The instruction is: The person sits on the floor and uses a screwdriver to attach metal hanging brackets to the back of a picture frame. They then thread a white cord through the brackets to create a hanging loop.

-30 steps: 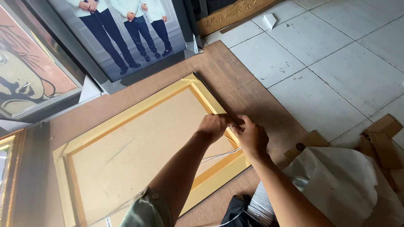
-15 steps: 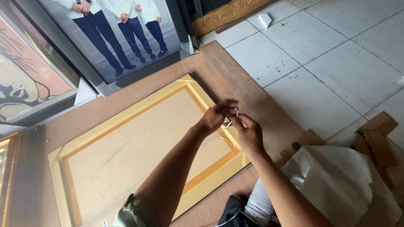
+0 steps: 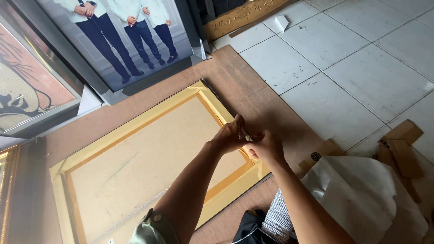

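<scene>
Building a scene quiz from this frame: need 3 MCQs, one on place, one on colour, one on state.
1. Where are the hands?
A. Over the frame's right rail
B. Over the tiles
C. On the white sheet

2. What colour is the frame lying on the board?
A. Black
B. Gold
C. Red

3. How do the two hands stand?
A. Wide apart
B. One out of view
C. Fingertips together, pinching something small

Key: 1 A, the left hand and right hand meet above the frame's right edge. 2 B, its rails are gold around a tan backing. 3 C, the fingertips meet around a small item too hidden to name.
</scene>
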